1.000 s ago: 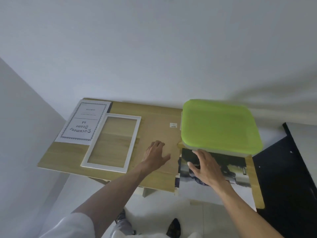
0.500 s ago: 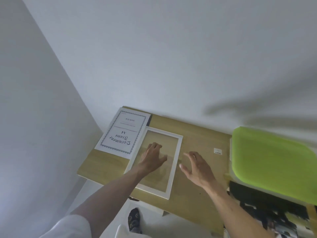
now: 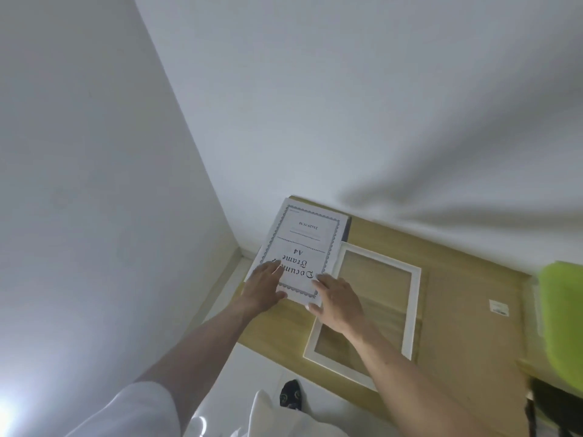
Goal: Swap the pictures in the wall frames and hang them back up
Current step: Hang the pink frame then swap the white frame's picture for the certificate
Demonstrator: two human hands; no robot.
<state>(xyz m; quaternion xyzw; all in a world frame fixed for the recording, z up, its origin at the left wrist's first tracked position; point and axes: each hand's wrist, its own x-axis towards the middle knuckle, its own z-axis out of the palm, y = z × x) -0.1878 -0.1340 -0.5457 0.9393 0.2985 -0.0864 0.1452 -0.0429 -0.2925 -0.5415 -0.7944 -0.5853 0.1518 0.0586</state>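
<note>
Here both hands lie flat on the sheet [image 3: 301,253] at the table's [image 3: 467,335] far left corner: left hand [image 3: 263,287] fingers straight on its near-left edge, right hand [image 3: 339,302] released on its near-right corner. White frame [image 3: 366,307] lies just right, touching the sheet.

White sheet [image 3: 299,253] with grey scalloped border and black lettering; beside it, white frame [image 3: 413,310]; both on light wood-grain table [image 3: 467,310]; lime-green lid [image 3: 564,313] at the table's right.
</note>
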